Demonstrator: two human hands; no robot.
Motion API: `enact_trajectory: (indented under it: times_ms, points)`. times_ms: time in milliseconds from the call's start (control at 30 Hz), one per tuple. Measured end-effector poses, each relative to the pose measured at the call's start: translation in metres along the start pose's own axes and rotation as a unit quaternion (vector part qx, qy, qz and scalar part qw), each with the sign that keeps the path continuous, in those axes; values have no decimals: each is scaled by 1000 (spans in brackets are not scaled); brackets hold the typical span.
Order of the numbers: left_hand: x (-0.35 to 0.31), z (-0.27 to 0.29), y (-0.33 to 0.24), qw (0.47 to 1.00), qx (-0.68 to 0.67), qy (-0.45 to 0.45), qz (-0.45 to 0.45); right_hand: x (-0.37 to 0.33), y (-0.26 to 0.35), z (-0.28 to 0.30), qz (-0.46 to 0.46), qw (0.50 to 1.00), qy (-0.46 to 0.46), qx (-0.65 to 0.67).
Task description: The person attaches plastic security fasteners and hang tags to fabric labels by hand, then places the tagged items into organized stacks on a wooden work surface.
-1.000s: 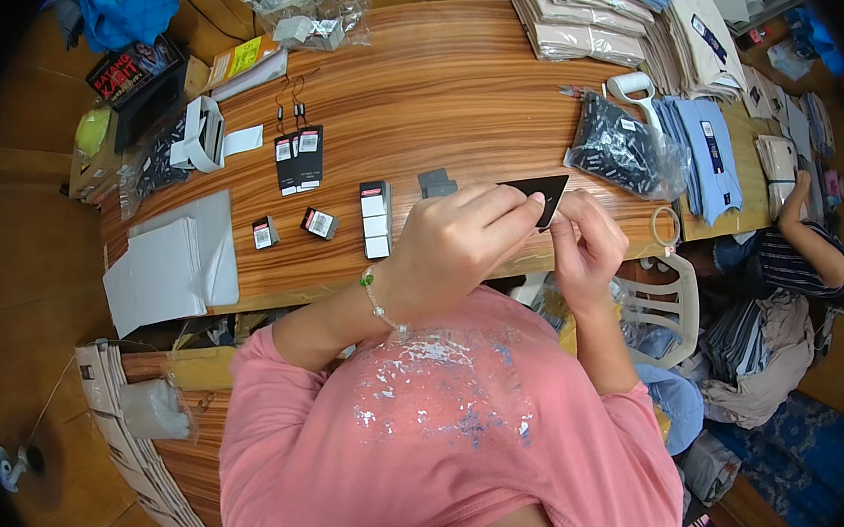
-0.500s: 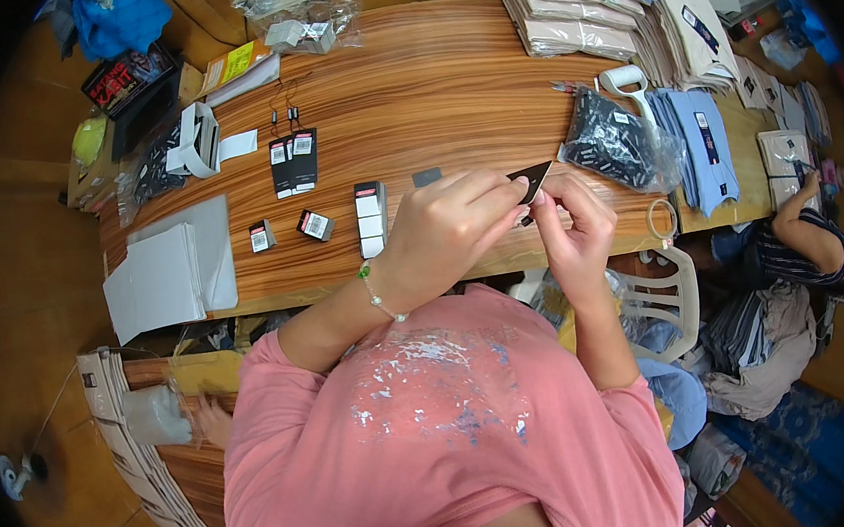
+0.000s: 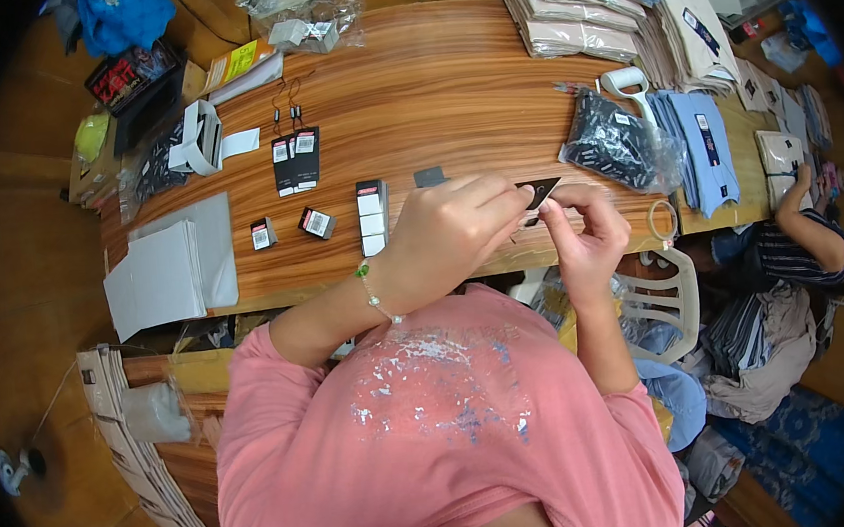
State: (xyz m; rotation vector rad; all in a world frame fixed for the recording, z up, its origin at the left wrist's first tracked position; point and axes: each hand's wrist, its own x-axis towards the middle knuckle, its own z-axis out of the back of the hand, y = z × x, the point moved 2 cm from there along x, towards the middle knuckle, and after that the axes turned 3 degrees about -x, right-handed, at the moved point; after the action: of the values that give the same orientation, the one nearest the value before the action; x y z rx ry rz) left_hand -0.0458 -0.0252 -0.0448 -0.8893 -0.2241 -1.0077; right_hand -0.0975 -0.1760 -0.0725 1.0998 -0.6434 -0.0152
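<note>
Over the desk's near edge, my left hand [image 3: 459, 225] holds a black hang tag [image 3: 542, 191] between thumb and fingers. My right hand [image 3: 588, 234] is closed in a pinch at the tag's right end; whatever its fingertips grip is too small to make out. Left of my hands lies a narrow stack of white-labelled tags [image 3: 372, 218], with a small dark card [image 3: 428, 177] beside it. Two short stacks of labelled tags, one [image 3: 263, 233] and another [image 3: 316, 223], sit farther left. Behind them, finished-looking black tags with cords [image 3: 296, 161] lie overlapped.
A plastic bag of black string fasteners [image 3: 617, 141], a white tape dispenser [image 3: 624, 79] and folded blue shirts [image 3: 698, 149] stand right. White papers [image 3: 157, 277] lie left. A white plastic chair [image 3: 681, 301] is below the desk edge; another person [image 3: 800, 245] is at far right.
The black tag has tilted flatter and shifted slightly right and down between my hands. My right hand has moved a little right and down. The other person's arm at far right has shifted slightly.
</note>
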Motion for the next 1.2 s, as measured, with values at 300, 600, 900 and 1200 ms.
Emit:
enact_trajectory:
  times_ms: [300,600,900,1200]
  points:
    - [-1,-1,5,993,-100,24,58,11,9,11,122,984,42,-124]
    - [-3,1,3,998,-40,33,25,5,-6,10,77,992,103,-19]
    - [-2,-7,22,996,78,10,-39,11,-21,6,-187,945,190,191]
    - [-7,-23,40,983,112,56,-135,7,-49,-4,-291,896,293,161]
